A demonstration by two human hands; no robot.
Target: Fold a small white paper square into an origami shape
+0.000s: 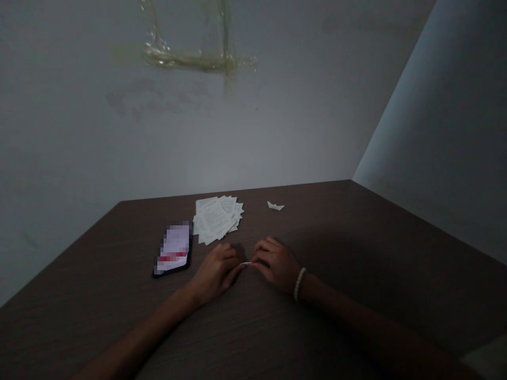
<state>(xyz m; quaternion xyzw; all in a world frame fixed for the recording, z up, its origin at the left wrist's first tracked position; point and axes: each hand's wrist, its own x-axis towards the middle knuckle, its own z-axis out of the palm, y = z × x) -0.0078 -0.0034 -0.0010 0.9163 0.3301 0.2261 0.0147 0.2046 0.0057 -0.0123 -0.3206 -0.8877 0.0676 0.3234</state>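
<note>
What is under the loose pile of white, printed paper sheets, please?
Around the pile, corners of lower sheets stick out, and the dark brown, flat table is visible. Whatever else the paper covers cannot be seen.

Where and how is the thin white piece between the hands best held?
Probably near both ends, pinched from left and right: the thin white piece stretches sideways from the left hand to the right hand, with only a narrow strip showing.
</note>
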